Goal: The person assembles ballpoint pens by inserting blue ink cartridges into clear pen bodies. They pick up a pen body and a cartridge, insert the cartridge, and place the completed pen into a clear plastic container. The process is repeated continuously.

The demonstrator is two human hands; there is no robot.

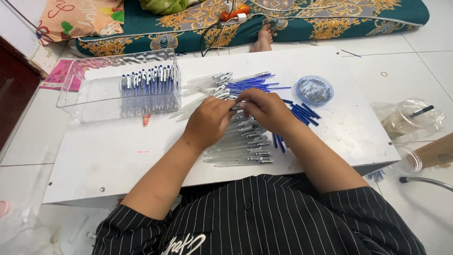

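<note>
Hands meet over the middle of a white tabletop, seen from above by the person seated at it in a black pinstriped shirt. The left hand is curled, its fingers closed around one end of a clear pen barrel, while the right hand pinches the other end from the opposite side; the barrel is held just above the surface, mostly hidden between the two grips. Directly beneath and toward the person lies a row of clear pen barrels with dark tips, laid side by side and touching. More clear barrels fan out beyond the left hand. Blue refills lie in a loose heap just beyond the right hand, and a second scatter of blue parts sits near the right wrist. A round blue dish of small metal pieces stands to the right of the refills. On the far left of the tabletop, a clear plastic tray holds finished blue-and-white pens lined along its far wall. A patterned green mattress lies on the tiled floor beyond
</note>
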